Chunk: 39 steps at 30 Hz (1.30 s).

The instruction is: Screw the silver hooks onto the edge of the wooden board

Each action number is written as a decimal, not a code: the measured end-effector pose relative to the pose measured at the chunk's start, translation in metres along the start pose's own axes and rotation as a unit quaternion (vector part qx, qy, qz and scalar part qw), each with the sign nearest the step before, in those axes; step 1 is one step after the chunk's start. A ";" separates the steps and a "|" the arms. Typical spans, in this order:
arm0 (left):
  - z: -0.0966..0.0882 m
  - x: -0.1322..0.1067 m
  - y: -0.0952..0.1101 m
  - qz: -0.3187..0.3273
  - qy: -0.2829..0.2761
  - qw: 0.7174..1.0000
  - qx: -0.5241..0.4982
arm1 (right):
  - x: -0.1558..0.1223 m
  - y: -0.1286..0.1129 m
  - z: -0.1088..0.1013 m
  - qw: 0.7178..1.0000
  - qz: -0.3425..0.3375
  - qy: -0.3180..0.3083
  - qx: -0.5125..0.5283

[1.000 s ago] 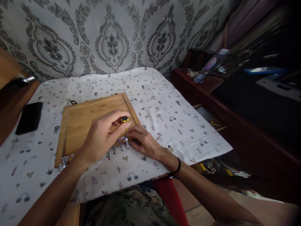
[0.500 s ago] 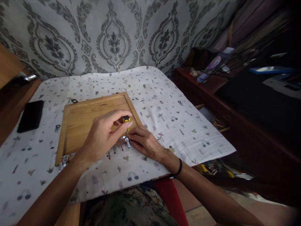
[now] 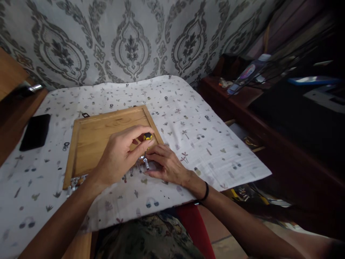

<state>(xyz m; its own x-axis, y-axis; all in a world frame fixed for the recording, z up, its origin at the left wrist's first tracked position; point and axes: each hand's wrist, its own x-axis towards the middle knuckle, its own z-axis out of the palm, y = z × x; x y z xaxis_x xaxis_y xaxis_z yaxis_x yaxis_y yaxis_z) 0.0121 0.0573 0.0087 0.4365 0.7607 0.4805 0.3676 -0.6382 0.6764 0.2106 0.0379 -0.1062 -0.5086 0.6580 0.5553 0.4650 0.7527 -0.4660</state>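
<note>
A small screwdriver (image 3: 147,136) with a black and yellow handle stands nearly upright, pinched at the top by the thumb and fingers of my left hand (image 3: 118,156). Its tip is down at a metal hinge (image 3: 146,163) on the near right corner of a wooden cabinet door (image 3: 104,138). My right hand (image 3: 168,163) lies just right of that hinge, fingertips beside the screwdriver's shaft and thumb spread lower on the cloth. Another metal hinge (image 3: 74,182) sits at the door's near left corner, partly behind my left forearm. Small metal pieces between the hinges are partly hidden.
A white patterned cloth (image 3: 188,122) covers the table. A black phone (image 3: 35,132) lies at the left. Black clips (image 3: 66,146) lie round the door. On the right, a dark red desk (image 3: 244,100) holds a bottle (image 3: 248,73), with an open drawer (image 3: 241,135) below.
My right thumb has moved down and away from its fingers, opening a gap around the hinge's end. The screwdriver handle has shifted slightly right in my left hand.
</note>
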 end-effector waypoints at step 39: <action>0.031 0.035 -0.006 -0.119 -0.156 0.872 -0.448 | 0.008 0.004 -0.001 0.997 0.071 -0.030 0.031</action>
<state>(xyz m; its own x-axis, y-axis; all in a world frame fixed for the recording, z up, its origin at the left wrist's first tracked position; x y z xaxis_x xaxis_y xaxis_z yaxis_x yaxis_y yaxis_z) 0.0502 0.0843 0.0043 0.6886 0.7008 0.1863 -0.2496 -0.0121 0.9683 0.2087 0.0462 -0.1028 -0.4832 0.7573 0.4394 0.4908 0.6498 -0.5803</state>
